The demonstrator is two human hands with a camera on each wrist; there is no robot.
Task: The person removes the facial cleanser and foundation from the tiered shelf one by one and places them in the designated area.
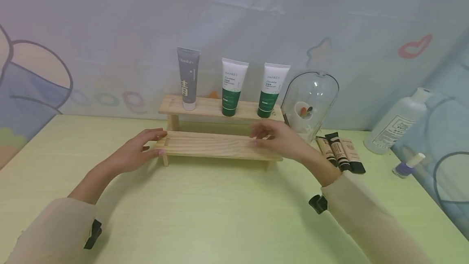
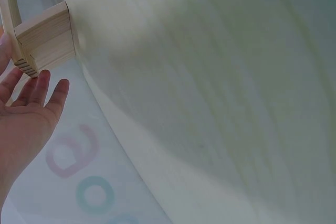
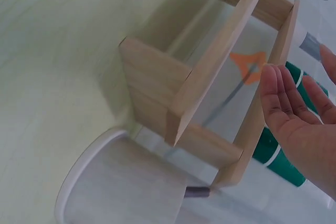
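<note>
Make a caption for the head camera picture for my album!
Three tubes atop a wooden shelf, left hand touching the lower step, right hand close by.

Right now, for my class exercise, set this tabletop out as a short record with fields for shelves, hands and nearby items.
Upper shelf: wooden; grey tube at left, two white-and-green tubes further right, all upright
Lower shelf: wooden, below and in front
Left hand: at the lower shelf's left end
Right hand: over the lower shelf's right part
To the right: clear dome, three small tubes, white bottle, small purple bottle
</note>
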